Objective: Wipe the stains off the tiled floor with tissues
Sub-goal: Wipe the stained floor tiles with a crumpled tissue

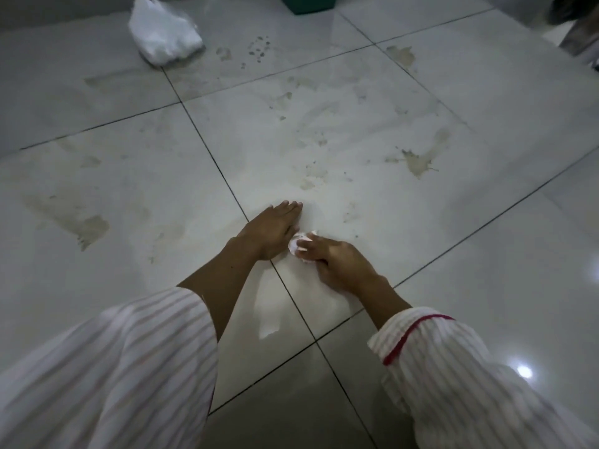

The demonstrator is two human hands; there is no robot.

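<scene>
My left hand [272,230] lies flat on the pale tiled floor [453,286], fingers straight and pointing away from me. Right beside it my right hand [340,264] grips a small crumpled white tissue [299,246] and holds it down on the tile. Brownish stains mark the tiles beyond the hands: a splash [419,162] to the far right, a smear [87,226] at the left, and faint smudges [312,176] just ahead of my fingers.
A white plastic pack of tissues [163,32] lies on the floor at the far left. A green box [308,3] stands at the top edge. Another person's leg or clothing [580,37] shows at the top right corner.
</scene>
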